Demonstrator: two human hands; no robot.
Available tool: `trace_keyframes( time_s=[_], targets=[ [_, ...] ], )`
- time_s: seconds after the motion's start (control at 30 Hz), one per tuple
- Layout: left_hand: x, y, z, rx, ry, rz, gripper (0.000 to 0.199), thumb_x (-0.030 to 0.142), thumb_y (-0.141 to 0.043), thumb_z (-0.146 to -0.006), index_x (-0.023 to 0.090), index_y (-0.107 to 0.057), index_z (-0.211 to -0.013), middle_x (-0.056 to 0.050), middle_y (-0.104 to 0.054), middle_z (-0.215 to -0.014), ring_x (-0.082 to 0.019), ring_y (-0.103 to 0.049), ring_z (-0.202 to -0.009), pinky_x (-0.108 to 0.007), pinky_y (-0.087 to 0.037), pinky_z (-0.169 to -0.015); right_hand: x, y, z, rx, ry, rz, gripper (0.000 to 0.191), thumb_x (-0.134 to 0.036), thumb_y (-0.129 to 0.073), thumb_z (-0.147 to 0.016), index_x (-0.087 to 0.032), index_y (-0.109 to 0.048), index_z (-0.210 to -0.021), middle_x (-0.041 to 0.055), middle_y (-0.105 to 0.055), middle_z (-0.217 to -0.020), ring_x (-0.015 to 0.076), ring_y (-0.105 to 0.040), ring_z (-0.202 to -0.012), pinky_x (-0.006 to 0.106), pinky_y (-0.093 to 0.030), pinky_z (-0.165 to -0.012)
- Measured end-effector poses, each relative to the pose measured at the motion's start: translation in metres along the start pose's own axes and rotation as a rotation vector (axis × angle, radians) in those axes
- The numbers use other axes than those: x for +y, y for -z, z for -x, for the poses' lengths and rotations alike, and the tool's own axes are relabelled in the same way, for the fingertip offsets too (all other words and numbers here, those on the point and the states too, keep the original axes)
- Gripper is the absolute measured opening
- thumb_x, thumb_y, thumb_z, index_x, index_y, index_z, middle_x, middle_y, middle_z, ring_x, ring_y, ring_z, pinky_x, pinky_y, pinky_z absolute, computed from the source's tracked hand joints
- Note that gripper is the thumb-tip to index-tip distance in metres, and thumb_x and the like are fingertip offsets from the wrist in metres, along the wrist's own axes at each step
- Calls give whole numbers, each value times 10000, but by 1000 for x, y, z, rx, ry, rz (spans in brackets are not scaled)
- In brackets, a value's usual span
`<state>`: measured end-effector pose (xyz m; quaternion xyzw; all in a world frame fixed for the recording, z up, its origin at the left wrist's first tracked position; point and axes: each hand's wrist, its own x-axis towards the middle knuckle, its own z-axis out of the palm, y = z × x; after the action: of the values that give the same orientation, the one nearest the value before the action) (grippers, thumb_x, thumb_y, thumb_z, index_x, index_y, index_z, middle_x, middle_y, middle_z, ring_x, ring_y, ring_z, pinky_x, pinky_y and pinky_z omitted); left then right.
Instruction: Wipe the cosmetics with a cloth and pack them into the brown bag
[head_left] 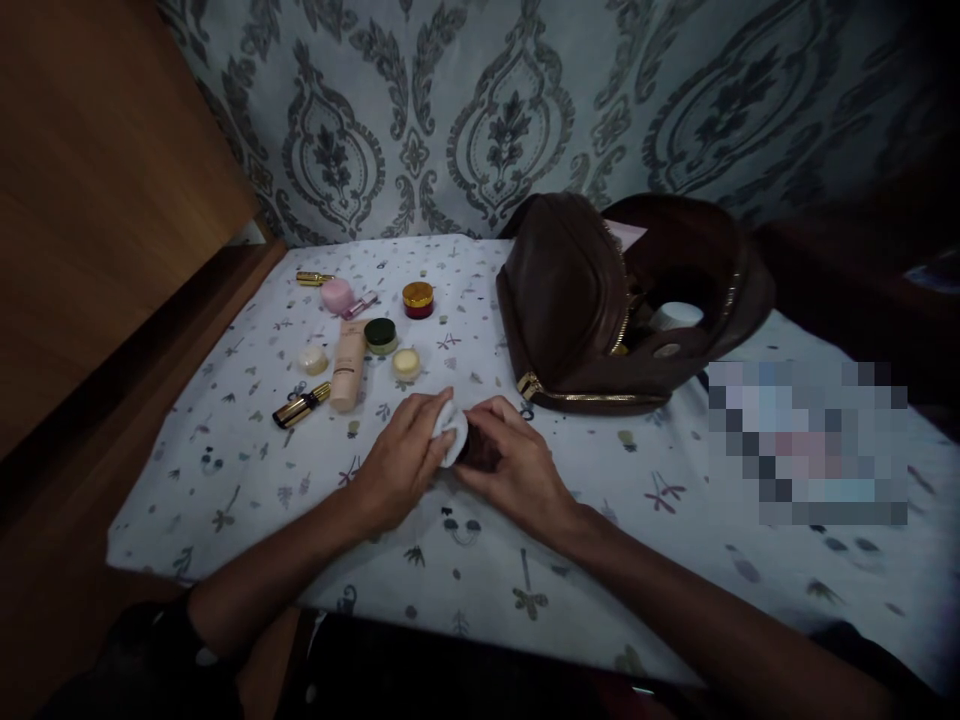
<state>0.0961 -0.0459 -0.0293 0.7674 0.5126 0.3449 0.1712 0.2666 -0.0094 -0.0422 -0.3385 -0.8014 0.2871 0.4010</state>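
Both my hands are close together above the front middle of the covered table. My left hand (401, 455) is closed on a folded white cloth or wipe (450, 436). My right hand (521, 470) curls its fingers round a small dark container (477, 452), most of which the fingers hide. The white cloth meets the left end of the container. Just beyond my left hand stand a small cream-yellow jar (406, 364) and a beige squeeze tube (348, 370).
A brown leather bag (562, 290) gapes at the back right, a white-lidded jar (679, 316) inside. Back left are a dark-green-lidded jar (381, 336), a gold-lidded red jar (418, 299), a pink jar (337, 295), a pale jar (312, 359) and a black-and-gold lipstick tube (301, 405).
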Motion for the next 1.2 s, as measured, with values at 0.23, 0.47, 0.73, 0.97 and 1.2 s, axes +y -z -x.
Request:
trace_keyframes(
  time_s=[0.23, 0.47, 0.73, 0.97, 1.2],
  targets=[
    [-3, 8, -2, -90, 149, 221, 442, 419, -347, -1017, 157, -520, -1328, -125, -637, -1234, -250, -583, -1158, -407, -448, -1034, 8, -4, 3, 77, -138, -174, 349, -175, -685, -725, -217, -577, -1055, 29, -662, -966, 189, -643, -843, 321, -536, -722],
    [-4, -3, 7, -164, 112, 122, 657, 484, -511, -944, 199, -295, -1494, -166, -511, -1372, -309, -499, -1295, -508, -423, -1081, 4, 0, 1, 85, -114, 63, 298, -167, -711, -694, -226, -501, -897, 30, -612, -870, 207, -600, -784, 304, -482, -655],
    [1, 0, 6, -172, 130, 189, 566, 465, -508, -940, 151, -417, -1402, -168, -556, -1338, -289, -532, -1255, -455, -426, -1077, 2, 1, 7, -60, 45, 163, 235, -152, -639, -785, -220, -500, -962, 35, -556, -916, 183, -574, -770, 271, -461, -619],
    [12, 14, -1, -58, 302, 287, 431, 479, -385, -980, 174, -569, -1222, -34, -670, -852, -191, -605, -759, -302, -492, -734, -9, 9, 6, -62, 78, -196, 362, -234, -724, -764, -226, -555, -1084, 39, -638, -993, 188, -630, -888, 312, -526, -765],
    [43, 30, -47, -70, -33, 9, 341, 339, -397, -997, 225, -559, -1274, -61, -652, -1010, -201, -621, -922, -303, -498, -808, -32, 72, 10, 54, -124, -360, 373, -197, -735, -748, -237, -587, -1088, 19, -676, -972, 165, -657, -856, 285, -550, -760]
  ],
)
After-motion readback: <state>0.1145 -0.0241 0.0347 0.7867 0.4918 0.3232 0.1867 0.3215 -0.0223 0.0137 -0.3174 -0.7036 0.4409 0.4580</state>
